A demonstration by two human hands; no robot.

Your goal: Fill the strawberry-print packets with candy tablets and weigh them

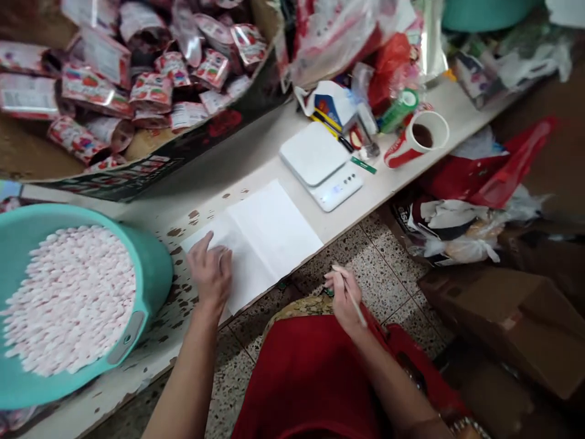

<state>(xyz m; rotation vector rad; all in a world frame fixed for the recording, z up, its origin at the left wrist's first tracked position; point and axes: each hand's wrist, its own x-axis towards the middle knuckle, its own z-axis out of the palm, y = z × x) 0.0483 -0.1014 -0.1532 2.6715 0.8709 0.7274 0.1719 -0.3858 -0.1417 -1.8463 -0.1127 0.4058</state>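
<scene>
An open white notebook (pixel 278 222) lies on the table, its fold running between two blank-looking pages. My left hand (pixel 211 268) rests over its left page, fingers apart and slightly bent, with nothing seen in them. Off the table's front edge, above my lap, my right hand (pixel 347 299) is closed around a slim whitish pen (pixel 357 306), which points down and back along the palm. Just beyond the notebook stands a white digital kitchen scale (pixel 315 152) with nothing on its plate.
At left stands a turquoise tub (pixel 155 256) full of small pale pink-white pieces. Behind it is a cardboard box (pixel 192 137) of printed packets. A red-and-white cup (pixel 404 149) of dark drink sits near the edge, beside a green tape roll (pixel 400 110). Cardboard boxes (pixel 512 323) stand at right.
</scene>
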